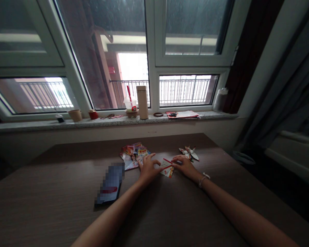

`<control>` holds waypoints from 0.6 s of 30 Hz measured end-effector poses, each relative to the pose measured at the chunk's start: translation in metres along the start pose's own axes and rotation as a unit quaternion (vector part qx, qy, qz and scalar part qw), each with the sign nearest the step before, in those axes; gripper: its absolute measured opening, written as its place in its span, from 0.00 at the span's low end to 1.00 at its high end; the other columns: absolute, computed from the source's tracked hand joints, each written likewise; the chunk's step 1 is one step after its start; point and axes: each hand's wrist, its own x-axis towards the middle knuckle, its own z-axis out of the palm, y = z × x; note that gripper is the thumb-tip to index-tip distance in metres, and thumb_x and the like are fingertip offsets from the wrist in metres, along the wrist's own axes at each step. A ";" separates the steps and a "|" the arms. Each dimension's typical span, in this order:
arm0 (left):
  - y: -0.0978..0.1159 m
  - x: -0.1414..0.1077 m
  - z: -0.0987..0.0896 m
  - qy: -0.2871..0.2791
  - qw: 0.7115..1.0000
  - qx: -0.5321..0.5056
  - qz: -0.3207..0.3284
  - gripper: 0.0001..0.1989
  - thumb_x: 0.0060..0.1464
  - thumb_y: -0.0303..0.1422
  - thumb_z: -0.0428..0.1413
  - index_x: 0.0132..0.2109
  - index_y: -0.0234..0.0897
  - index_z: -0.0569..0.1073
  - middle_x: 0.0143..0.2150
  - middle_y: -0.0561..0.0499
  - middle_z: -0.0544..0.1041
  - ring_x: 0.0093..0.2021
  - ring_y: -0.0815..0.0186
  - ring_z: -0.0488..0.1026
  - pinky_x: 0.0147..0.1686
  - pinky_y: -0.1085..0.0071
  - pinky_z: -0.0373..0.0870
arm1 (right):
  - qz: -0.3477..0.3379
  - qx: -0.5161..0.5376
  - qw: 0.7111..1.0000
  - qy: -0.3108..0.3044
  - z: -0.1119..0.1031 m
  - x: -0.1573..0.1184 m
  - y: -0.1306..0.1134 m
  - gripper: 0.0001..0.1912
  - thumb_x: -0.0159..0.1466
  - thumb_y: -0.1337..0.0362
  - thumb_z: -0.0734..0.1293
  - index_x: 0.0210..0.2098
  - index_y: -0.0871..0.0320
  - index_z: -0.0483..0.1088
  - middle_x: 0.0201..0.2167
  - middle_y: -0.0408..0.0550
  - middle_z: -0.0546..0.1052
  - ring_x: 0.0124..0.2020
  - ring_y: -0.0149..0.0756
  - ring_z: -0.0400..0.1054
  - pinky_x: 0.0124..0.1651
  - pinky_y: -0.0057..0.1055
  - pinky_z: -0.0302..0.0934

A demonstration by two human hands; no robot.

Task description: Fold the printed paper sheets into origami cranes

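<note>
A small folded piece of printed paper (167, 168), white with red and orange, lies on the brown table between my hands. My left hand (149, 167) pinches its left edge between thumb and index finger, the other fingers spread. At the paper's right edge, my right hand (184, 165) has its fingers pressed together on it. Behind and left of my left hand is a pile of colourful printed papers (134, 156). Folded paper shapes (193, 153) with pointed ends rest just beyond my right hand.
A phone (110, 185) lies left of my left forearm on the table (54, 192). Along the windowsill (154, 119) stand a tall beige bottle (142, 103), a drink cup with a red straw (130, 103), a brown cup (75, 115), scissors (172, 114) on papers and a grey bottle (220, 100).
</note>
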 end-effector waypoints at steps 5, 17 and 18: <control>0.002 0.000 -0.002 0.015 1.000 -0.023 0.001 0.06 0.52 0.39 0.63 0.36 0.44 0.79 0.65 0.51 0.66 0.66 0.51 0.56 0.66 0.41 0.41 | -0.009 0.001 1.000 0.005 0.001 -0.001 -0.001 0.08 0.58 0.61 0.71 0.35 0.56 0.79 0.46 0.52 0.77 0.52 0.45 0.67 0.59 0.44 0.56; 0.001 -0.002 -0.003 0.069 0.997 0.011 -0.012 0.14 0.59 0.39 0.55 0.52 0.49 0.75 0.63 0.48 0.67 0.65 0.51 0.58 0.66 0.40 0.41 | -0.136 -0.060 0.977 0.154 -0.007 -0.009 -0.009 0.08 0.65 0.61 0.66 0.37 0.53 0.78 0.42 0.49 0.76 0.51 0.42 0.66 0.62 0.45 0.54; 0.002 -0.003 -0.003 0.070 0.997 0.018 -0.012 0.14 0.60 0.39 0.53 0.51 0.49 0.76 0.63 0.48 0.67 0.65 0.50 0.58 0.66 0.39 0.41 | -0.144 -0.077 0.977 0.137 -0.007 -0.011 -0.011 0.07 0.65 0.61 0.66 0.37 0.53 0.78 0.44 0.49 0.76 0.53 0.43 0.66 0.63 0.46 0.54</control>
